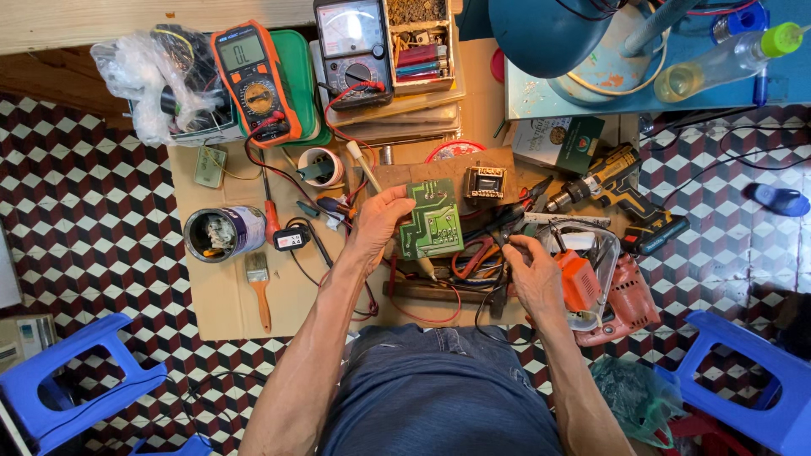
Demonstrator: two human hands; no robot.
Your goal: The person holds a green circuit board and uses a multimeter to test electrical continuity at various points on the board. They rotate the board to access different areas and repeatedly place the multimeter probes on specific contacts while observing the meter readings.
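My left hand holds a green circuit board by its left edge, tilted up over the cardboard work mat. My right hand grips a dark pair of pliers whose tip points at the board's right edge. A small transformer sits just beyond the board. Red and black wires lie under both hands.
An orange multimeter and an analogue meter stand at the back. A tin can, paintbrush, yellow drill and red power tool lie around. Blue stools flank me on the tiled floor.
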